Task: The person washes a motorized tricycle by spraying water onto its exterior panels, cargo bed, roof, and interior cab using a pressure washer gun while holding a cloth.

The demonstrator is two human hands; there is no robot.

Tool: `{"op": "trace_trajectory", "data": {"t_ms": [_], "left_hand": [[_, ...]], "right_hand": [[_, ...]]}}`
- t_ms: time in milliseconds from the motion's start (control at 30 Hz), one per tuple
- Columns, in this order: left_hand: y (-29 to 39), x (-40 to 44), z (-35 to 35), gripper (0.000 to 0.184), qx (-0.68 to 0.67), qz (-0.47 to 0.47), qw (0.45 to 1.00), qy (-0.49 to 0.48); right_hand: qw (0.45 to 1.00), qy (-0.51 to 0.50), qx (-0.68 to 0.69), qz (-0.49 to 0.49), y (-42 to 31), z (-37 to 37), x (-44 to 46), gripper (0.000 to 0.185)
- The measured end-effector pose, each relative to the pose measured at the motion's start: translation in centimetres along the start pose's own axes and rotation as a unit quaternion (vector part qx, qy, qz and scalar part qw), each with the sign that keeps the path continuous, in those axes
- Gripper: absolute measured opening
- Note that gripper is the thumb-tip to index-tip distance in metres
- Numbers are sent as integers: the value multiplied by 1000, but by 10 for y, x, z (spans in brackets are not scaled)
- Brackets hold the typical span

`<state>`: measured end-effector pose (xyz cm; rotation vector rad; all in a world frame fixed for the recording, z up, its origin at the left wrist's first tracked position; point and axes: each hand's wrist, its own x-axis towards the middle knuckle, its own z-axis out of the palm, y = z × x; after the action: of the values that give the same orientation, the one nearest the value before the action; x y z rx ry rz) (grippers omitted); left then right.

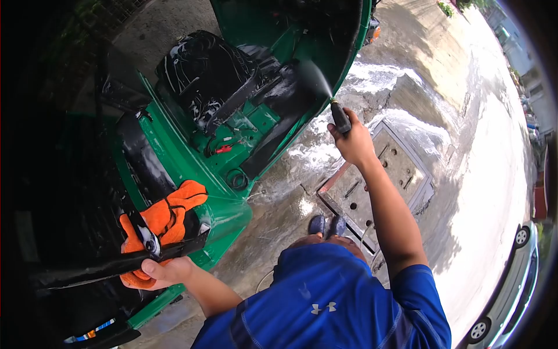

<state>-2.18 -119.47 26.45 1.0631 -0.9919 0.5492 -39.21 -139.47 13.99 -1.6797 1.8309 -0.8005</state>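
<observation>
My right hand (353, 139) is wrapped round a black spray nozzle (340, 117). A white mist of water (317, 78) leaves its tip toward the floor of a green vehicle (195, 166). At the lower left, my left hand (167, 272) is closed on an orange cloth (165, 218) with dark edging, at a black bar (87, 272). The cloth drapes over and behind the bar; my fingers are partly hidden under it. Foam streaks a black seat (203, 70) inside the vehicle.
Wet concrete with white foam (395, 75) lies beside the vehicle. A concrete cover with holes (386, 168) is set in the ground near my feet (327, 225). A thin hose (366, 237) runs past my legs. A parked car (508, 291) stands at the far right.
</observation>
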Motion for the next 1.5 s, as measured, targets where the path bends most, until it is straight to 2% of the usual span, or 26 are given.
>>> {"op": "trace_trajectory", "data": {"t_ms": [67, 167, 267, 433, 533, 567, 667, 800, 933, 1000, 1100, 1200, 1233, 1333, 1433, 1500], "left_hand": [[-3, 0, -2, 59, -31, -1, 999, -16], [-7, 1, -8, 54, -73, 0, 997, -36], [-7, 0, -8, 54, -60, 9, 998, -32], [-5, 0, -6, 56, -59, 5, 998, -31], [6, -1, 6, 67, -10, -23, 1000, 6], [3, -1, 4, 63, -21, -16, 1000, 5], [-3, -2, 0, 56, -44, 0, 999, 4], [0, -2, 2, 55, -31, 3, 999, 12], [-3, -1, -2, 55, -6, 16, 1000, 16], [-2, -1, -3, 55, 5, 18, 1000, 14], [1, 0, 2, 54, -6, 10, 1000, 8], [-3, -2, -2, 54, -9, 13, 1000, 6], [-5, -2, -3, 53, -8, 18, 1000, 5], [-5, -1, -3, 54, -6, 27, 1000, 7], [4, 2, 7, 56, -13, 15, 1000, 21], [0, 1, 4, 59, 0, 18, 999, 30]], "right_hand": [[999, 34, 23, -6, -8, -1, 2, 67], [1000, 2, -14, 18, -21, -6, 0, 67], [996, -78, 3, -35, -13, -4, 1, 68], [999, 3, 37, -37, -43, 0, 6, 66], [998, -25, 21, -50, -60, 0, 23, 65], [998, -20, 25, -56, -67, 3, 25, 72], [991, -80, 45, -93, -92, -5, 31, 72], [988, -12, 71, -134, -142, -39, 56, 71], [968, 128, -61, -205, -173, -121, 95, 64], [961, 68, -171, -208, -180, -163, 104, 47], [939, 124, -201, -251, -193, -189, 88, 43], [935, 53, -257, -237, -199, -202, 71, 41], [922, 93, -277, -255, -200, -196, 70, 38], [912, -2, -352, -211, -226, -205, 52, 34], [890, -96, -390, -217, -242, -209, 43, 29], [893, -31, -390, -222, -251, -207, 43, 27]]}}
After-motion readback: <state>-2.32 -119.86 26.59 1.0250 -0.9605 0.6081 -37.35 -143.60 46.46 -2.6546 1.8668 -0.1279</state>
